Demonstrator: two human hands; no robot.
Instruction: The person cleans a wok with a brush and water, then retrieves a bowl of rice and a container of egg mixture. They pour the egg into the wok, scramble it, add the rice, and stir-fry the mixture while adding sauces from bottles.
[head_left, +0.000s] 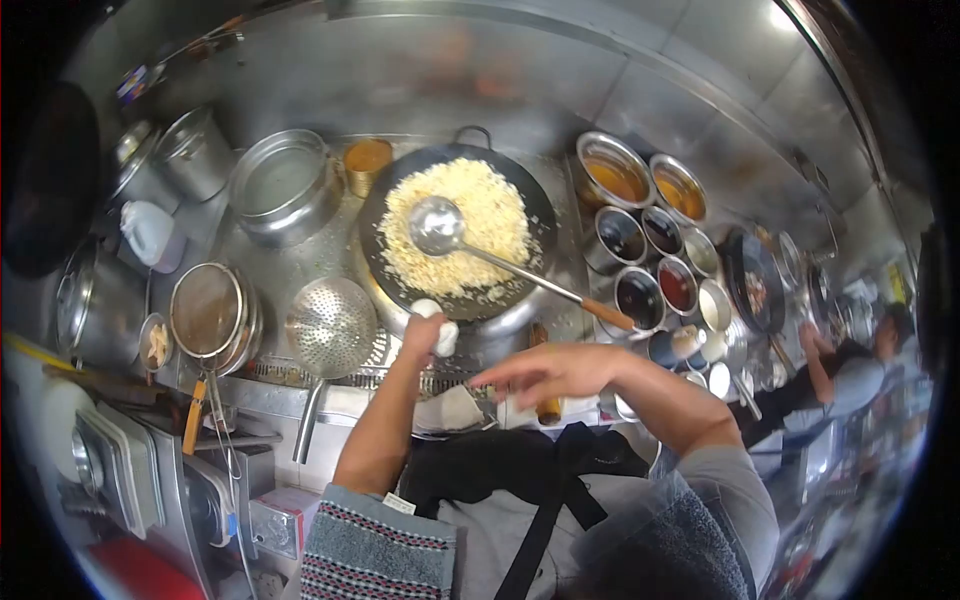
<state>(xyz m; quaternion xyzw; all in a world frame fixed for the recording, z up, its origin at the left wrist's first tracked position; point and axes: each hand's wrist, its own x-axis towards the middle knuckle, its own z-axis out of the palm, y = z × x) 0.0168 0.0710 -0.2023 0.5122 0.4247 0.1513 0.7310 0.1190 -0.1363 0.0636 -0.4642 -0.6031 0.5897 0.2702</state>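
A large black wok (540,215) sits on the stove, full of yellowish fried rice (465,185). Across the rice lies a steel ladle (436,225), its wooden-ended handle reaching over the wok's right rim. My left hand (424,335) is closed around a white cloth (446,338) at the wok's near edge; whatever the cloth covers there is hidden. My right hand (560,372) is held in front of my body, its fingers stretched out and apart, below the ladle handle and holding nothing. Just beneath it a brown cylindrical object (548,408) is partly covered.
A perforated skimmer (332,325) and a mesh strainer (208,310) lie to the left. Behind them stands a steel pot (280,190) of liquid. Sauce containers (640,298) crowd the right, with a second wok (752,285) beyond. A co-worker (850,375) stands at far right.
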